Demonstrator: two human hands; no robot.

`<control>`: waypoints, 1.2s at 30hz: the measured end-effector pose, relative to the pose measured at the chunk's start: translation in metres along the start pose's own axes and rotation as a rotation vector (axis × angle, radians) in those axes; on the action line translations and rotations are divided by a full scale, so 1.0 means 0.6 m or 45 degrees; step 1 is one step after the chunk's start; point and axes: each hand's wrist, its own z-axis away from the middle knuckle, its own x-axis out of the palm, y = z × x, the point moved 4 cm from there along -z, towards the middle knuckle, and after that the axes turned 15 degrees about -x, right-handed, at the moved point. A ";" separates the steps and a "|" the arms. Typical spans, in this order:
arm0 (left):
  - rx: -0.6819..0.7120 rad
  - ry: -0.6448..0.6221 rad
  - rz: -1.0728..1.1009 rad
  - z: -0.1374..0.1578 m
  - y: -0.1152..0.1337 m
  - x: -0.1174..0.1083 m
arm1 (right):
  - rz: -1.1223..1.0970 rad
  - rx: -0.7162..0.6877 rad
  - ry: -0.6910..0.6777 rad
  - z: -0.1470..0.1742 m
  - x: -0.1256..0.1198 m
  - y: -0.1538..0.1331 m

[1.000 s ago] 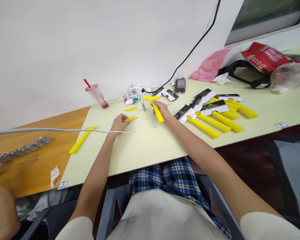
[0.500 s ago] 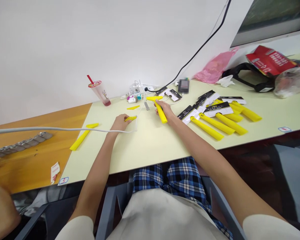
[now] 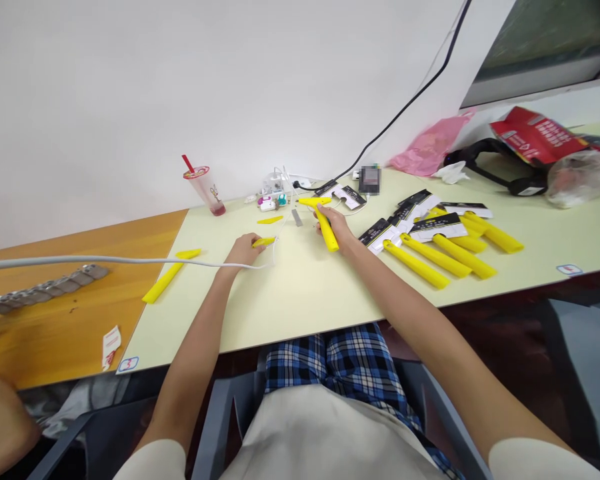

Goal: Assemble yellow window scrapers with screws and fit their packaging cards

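Left hand pinched a small yellow piece, right hand gripped a T-headed yellow handle, both over the pale tabletop, grey strip lying between; steady handling seemed to want the white cable kept clear.

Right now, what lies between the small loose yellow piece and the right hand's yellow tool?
Head view: a grey strip lies there, and a thin white cable crosses.

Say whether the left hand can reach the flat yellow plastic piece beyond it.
Probably yes: nothing visible blocks the left hand from that flat piece, though the hand grips another yellow piece.
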 end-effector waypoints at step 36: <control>0.417 -0.046 0.488 -0.052 0.339 -0.025 | 0.078 -0.071 -0.196 0.013 0.022 -0.012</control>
